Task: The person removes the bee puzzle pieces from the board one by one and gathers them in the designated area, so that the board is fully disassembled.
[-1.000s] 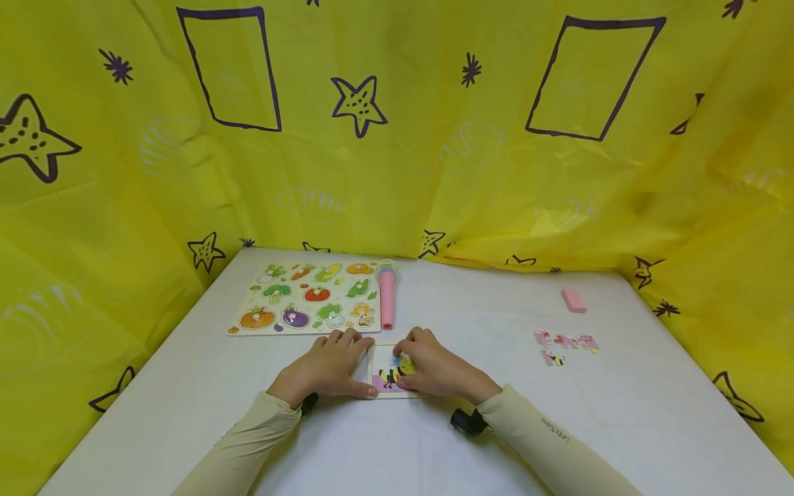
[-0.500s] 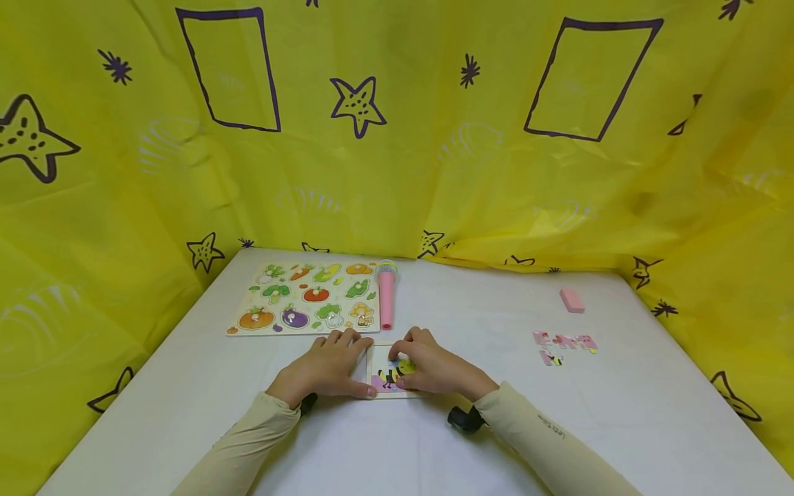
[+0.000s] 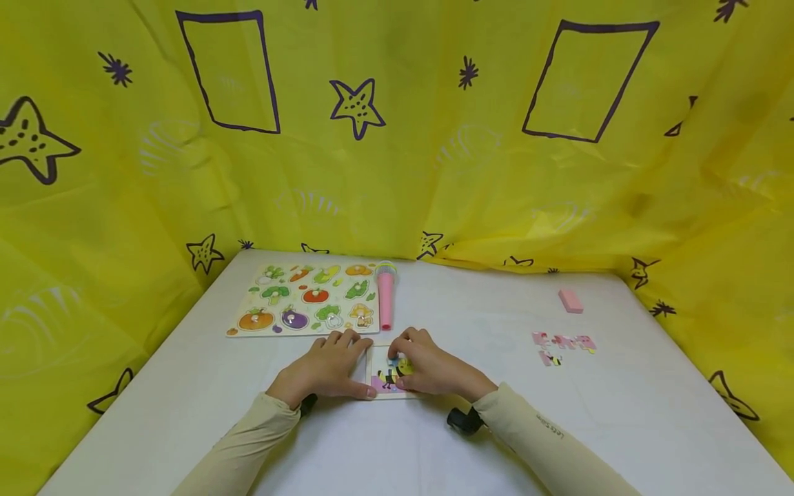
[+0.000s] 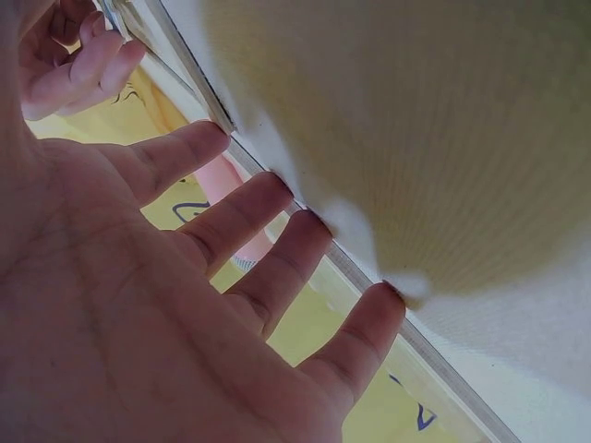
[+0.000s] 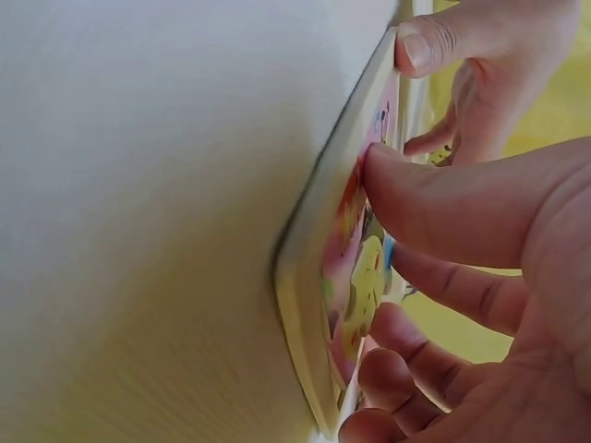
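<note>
A small jigsaw tray [image 3: 397,396] with a pale rim lies before me, bearing pink and bee-patterned pieces. My left hand [image 3: 331,365] spreads at its left side, thumb on the lower left corner. In the left wrist view, the straight fingertips [image 4: 355,346] touch down along a board edge. Over the tray's right part, my right hand [image 3: 434,365] bends thumb and index finger about a yellow bee-face puzzle piece [image 5: 369,277]. The right thumb [image 5: 397,185] presses on the picture, while the other fingers curl near the rim. Part of the picture is hidden under this hand.
Behind the left hand lies a vegetable knob puzzle board [image 3: 338,301], with a pink toy microphone [image 3: 386,303] along its right side. Several loose puzzle pieces [image 3: 564,342] and a pink block [image 3: 571,301] are at the right. A yellow patterned curtain [image 3: 397,172] surrounds the white table.
Both hands keep nearly the same place on the tray. The right index finger has shifted slightly left; the whole head view has drifted a little.
</note>
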A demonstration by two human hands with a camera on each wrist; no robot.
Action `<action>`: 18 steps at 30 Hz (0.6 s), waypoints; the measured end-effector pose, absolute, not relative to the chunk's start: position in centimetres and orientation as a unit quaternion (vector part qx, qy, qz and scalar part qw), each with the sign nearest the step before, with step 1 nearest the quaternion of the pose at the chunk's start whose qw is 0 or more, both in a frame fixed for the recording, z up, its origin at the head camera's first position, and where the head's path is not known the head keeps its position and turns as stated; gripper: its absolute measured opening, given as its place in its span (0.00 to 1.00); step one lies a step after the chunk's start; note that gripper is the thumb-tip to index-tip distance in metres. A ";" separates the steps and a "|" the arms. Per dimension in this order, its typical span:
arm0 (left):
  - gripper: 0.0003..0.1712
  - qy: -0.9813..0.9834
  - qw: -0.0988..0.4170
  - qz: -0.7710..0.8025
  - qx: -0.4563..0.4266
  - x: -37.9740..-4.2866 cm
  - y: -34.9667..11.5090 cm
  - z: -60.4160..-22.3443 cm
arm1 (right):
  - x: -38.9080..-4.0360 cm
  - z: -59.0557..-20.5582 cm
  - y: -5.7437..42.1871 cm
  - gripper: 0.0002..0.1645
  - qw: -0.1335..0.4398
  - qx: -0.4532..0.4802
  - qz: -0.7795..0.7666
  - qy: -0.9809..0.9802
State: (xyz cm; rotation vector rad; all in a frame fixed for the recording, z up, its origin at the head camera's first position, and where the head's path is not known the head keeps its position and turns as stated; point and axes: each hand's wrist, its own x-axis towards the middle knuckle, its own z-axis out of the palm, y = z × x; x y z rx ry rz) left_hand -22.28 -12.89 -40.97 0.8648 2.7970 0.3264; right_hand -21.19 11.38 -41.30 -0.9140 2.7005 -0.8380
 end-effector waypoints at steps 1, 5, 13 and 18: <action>0.54 0.945 0.096 0.111 0.294 -22.3 -12.9 -40.9 | -21.1 -41.3 11.4 0.18 0.081 -0.309 -0.280 0.906; 0.53 0.944 0.086 0.108 0.301 -22.2 -13.0 -41.0 | -21.0 -41.5 11.3 0.18 0.066 -0.311 -0.274 0.908; 0.53 0.945 0.084 0.103 0.299 -22.3 -13.0 -41.1 | -20.5 -41.7 11.1 0.18 0.034 -0.309 -0.272 0.911; 0.53 0.944 0.085 0.108 0.301 -22.2 -13.0 -41.0 | -20.3 -41.7 11.0 0.18 0.031 -0.306 -0.270 0.912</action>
